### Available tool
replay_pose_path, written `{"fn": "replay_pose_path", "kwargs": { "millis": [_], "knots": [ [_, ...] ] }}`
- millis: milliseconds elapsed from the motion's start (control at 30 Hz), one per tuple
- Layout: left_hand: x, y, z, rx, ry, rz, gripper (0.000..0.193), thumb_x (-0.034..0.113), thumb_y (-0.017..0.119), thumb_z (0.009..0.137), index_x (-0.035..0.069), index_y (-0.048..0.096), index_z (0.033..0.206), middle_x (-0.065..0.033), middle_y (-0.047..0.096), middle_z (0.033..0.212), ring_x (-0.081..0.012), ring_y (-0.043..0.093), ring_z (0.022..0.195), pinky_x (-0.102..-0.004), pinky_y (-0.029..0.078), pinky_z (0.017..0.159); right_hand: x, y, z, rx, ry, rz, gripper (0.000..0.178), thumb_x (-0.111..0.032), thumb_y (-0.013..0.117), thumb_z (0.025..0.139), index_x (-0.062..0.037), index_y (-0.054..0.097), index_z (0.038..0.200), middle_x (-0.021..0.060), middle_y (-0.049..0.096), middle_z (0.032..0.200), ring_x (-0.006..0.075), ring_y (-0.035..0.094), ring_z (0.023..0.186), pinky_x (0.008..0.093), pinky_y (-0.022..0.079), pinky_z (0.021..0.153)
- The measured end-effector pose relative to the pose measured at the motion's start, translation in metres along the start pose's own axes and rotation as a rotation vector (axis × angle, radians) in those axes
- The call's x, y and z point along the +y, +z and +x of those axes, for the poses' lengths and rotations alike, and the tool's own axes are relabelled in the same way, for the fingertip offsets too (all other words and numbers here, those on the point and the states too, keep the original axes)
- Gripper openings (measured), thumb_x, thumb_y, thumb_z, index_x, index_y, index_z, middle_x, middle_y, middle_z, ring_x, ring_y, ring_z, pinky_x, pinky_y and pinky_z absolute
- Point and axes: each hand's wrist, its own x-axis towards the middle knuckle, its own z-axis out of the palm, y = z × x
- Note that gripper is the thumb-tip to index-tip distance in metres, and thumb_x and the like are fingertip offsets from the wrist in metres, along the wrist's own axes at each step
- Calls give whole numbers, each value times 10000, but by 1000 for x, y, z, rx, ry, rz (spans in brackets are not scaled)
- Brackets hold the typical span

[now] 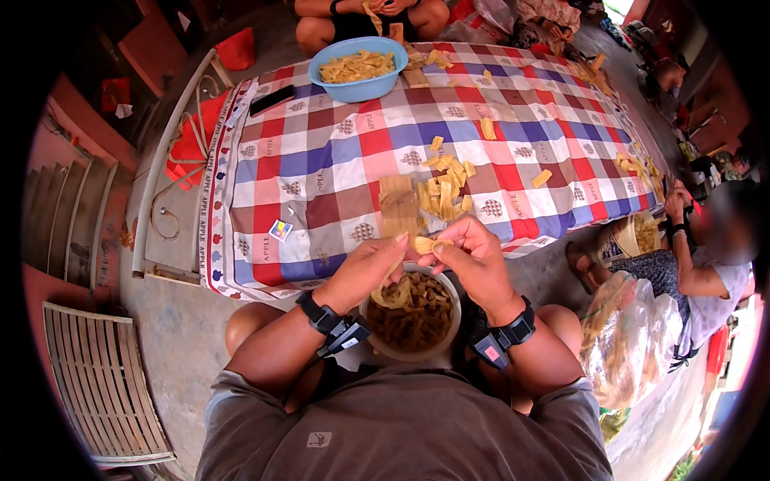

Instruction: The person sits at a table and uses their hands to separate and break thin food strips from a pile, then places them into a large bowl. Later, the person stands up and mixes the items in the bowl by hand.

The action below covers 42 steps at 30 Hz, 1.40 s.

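Observation:
Over a pale bucket (455, 325) between my knees, both hands are pinched on a pale yellow, flat, pliable strip (425, 244); its exact kind I cannot make out. My left hand (369, 268) grips one part, and a loose length hangs beneath it toward the bucket. My right hand (477, 260) pinches the other end, which looks folded, between thumb and fingers. Inside the bucket lie many darker yellow-brown strips (413, 321). Just beyond my hands, a small wooden block (399, 200) sits at the table's near edge, beside a heap of short folded yellow pieces (443, 188).
A checked cloth (337, 160) covers the low table. On it are a blue basin (361, 90) of yellow pieces, a dark phone (273, 100) and a small colourful packet (281, 230). People sit across and at right (698, 256). A filled clear plastic bag (630, 337) stands by my right knee.

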Motion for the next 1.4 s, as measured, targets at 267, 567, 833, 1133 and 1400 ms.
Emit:
{"fn": "replay_pose_path", "kwargs": {
  "millis": [267,567,833,1133,1400],
  "knots": [
    [5,5,-3,-76,141,-443,370,243,520,1016,-33,647,1226,-127,608,1319,-216,601,1156,-372,479,977,13,7,-6,-226,-56,-78,117,-10,558,984,-11,570,1101,56,661,1102,102,645,979,279,530,837],
    [13,3,-5,-139,215,-184,323,103,489,911,-40,708,1101,-147,590,1359,-227,566,1232,-360,453,1023,26,18,1,-88,-27,-335,143,-138,617,988,-10,553,1002,25,606,920,115,558,834,274,484,787],
    [29,-3,-11,55,-149,-61,226,90,518,928,6,670,1072,-4,572,801,-43,460,642,-190,356,573,14,-6,4,-14,176,-172,100,-56,553,969,-41,554,1067,14,623,786,19,499,621,180,381,549],
    [15,13,-10,192,345,800,281,185,552,1018,-6,602,1218,7,655,887,-91,608,781,-267,485,678,13,-11,7,17,30,-203,130,-39,555,963,-30,558,1092,23,654,818,17,499,639,181,378,560],
    [16,2,-5,-230,-198,124,321,240,532,1053,1,635,1240,-18,617,825,-106,575,757,-239,458,714,19,-11,7,18,60,-159,135,-21,544,963,-22,522,1096,27,628,857,55,540,699,220,427,620]
  ]
}}
